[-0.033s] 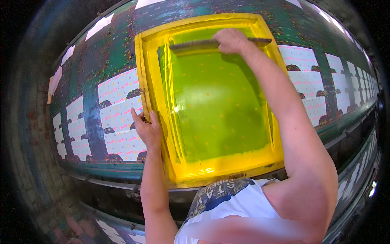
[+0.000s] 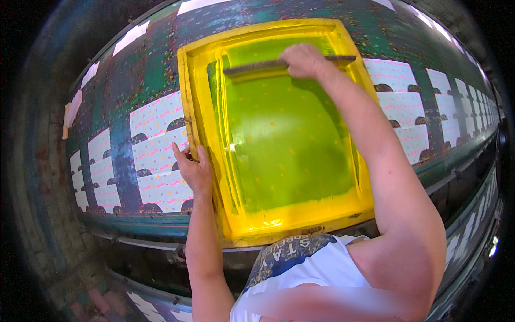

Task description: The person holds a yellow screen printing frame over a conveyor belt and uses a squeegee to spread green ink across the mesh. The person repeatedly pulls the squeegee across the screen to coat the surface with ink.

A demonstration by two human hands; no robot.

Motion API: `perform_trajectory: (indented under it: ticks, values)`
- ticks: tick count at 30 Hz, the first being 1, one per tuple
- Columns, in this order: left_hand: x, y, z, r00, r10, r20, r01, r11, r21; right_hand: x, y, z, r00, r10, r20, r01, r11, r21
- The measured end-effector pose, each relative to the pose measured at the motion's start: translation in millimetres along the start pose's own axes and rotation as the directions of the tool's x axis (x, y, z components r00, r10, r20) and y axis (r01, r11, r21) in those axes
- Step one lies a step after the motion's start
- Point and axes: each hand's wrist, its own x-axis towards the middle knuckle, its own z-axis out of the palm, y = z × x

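A yellow-stained screen printing frame [image 2: 184, 70] lies on the long table, its green mesh [image 2: 284, 145] showing faint small orange marks. Thick yellow ink [image 2: 289, 216] coats the inner borders, heaviest along the near side and in streaks at the left. My right hand [image 2: 304, 60] is closed around the middle of a long dark squeegee [image 2: 249, 70], which spans the mesh near the far end. My left hand [image 2: 196, 170] grips the frame's left rail, thumb on the rail and fingers at its outer side, partly hidden.
White sheets with small pink and orange prints and dark rounded cut-outs lie in rows left [image 2: 161, 147] and right [image 2: 402, 110] of the frame. The green-black table [image 2: 120, 155] is speckled with paint. Its near edge runs just before my body. A brick floor [image 2: 51, 214] shows left.
The squeegee and my right hand have shifted slightly toward me over the mesh. My left hand stays at the frame's left rail.
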Motion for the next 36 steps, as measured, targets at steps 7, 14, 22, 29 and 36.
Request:
perform_trajectory:
  ticks: [7, 14, 22, 29, 36]
  values:
    - [1.8, 1.8, -3.8, 0.999, 0.003, -0.046, -0.007, 0.997, -0.082, -164.9, -94.2, 25.7, 0.995, -0.101, -0.002, 0.101, 0.994, 0.047]
    - [7.2, -28.3, 7.1, 0.989, 0.006, -0.149, -0.046, 0.963, -0.267, -311.1, -185.1, 44.6, 0.999, -0.041, 0.029, 0.038, 0.995, 0.093]
    - [-3.9, 3.6, -11.1, 0.887, 0.401, -0.231, -0.45, 0.862, -0.232, -391.2, -229.7, 58.8, 0.993, -0.083, -0.08, 0.091, 0.99, 0.103]
    - [-73.8, 151.4, -71.5, 0.396, 0.917, 0.046, -0.823, 0.377, -0.425, -418.9, -293.7, 1.1, 0.785, -0.434, -0.442, 0.601, 0.707, 0.373]
    - [-235.7, 284.3, -36.0, -0.069, 0.996, 0.049, -0.642, -0.007, -0.766, -451.6, -342.3, -45.0, 0.352, -0.607, -0.713, 0.936, 0.205, 0.287]
